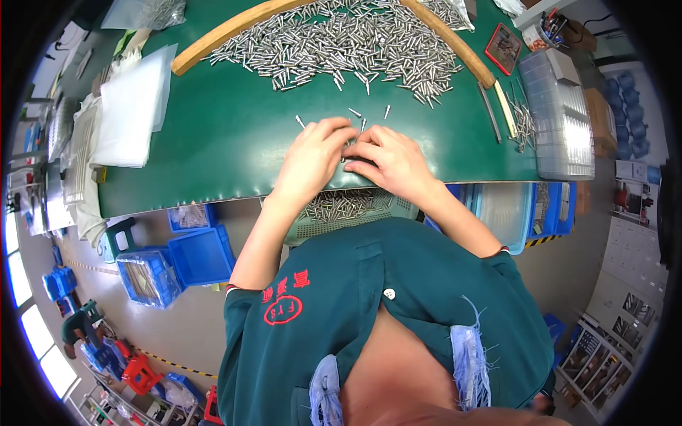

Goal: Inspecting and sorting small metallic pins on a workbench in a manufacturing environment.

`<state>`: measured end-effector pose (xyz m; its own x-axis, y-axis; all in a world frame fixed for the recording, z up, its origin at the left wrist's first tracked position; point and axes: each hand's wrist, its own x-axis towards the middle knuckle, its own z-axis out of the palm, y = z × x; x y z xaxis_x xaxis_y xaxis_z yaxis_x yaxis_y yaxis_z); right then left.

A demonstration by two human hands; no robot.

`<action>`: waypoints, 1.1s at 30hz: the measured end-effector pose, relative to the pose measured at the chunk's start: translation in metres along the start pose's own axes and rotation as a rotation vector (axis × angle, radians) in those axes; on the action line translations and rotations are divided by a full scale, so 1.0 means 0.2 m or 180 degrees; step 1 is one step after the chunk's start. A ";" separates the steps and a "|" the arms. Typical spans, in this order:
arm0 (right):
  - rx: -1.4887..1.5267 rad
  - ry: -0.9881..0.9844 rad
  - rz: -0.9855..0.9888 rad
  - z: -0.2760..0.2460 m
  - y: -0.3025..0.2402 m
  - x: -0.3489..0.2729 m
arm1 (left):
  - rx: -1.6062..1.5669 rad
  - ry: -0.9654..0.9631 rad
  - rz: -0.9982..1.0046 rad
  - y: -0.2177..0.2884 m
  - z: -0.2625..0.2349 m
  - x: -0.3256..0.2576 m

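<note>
My left hand [317, 157] and my right hand [394, 162] meet over the near part of the green tabletop [220, 149]. Both hands have curled fingers, with the fingertips close together around small shiny metal bits; what exactly each one grips is hidden. Just beyond the fingertips lie a few loose metal pins [387, 112] with thicker heads, one of them beside my left hand's knuckles. Farther off, a large heap of the same metal pins [341, 46] spreads over the table. Below the table edge, a pale green perforated basket [305, 231] holds many more pins.
Wooden bars [234, 32] frame the heap. Clear plastic sheets [131, 106] lie at left. On the right are a stack of clear plastic trays [561, 121], a dark metal rod [490, 113], longer metal pieces [523, 128] and a red-rimmed box [504, 48]. Blue bins [202, 255] stand below.
</note>
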<state>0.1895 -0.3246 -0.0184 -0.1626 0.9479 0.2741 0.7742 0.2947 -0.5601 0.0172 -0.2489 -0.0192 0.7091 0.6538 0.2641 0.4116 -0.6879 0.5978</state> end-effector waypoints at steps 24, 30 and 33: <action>-0.0156 0.0173 -0.0153 0.07 -0.03 0.01 | 0.0697 0.0092 -0.0526 -0.03 -0.04 -0.06; -0.0031 0.0429 -0.0017 0.07 -0.07 0.04 | 0.0343 -0.0038 -0.0793 0.08 -0.06 -0.14; -0.0165 0.0161 -0.0098 0.07 -0.06 0.04 | 0.0429 -0.0251 -0.1019 0.07 -0.09 -0.16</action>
<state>0.1705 -0.3194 -0.0202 -0.1568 0.9307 0.3304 0.8002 0.3158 -0.5099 -0.0100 -0.2737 -0.0067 0.5718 0.8202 0.0171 0.6882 -0.4909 0.5342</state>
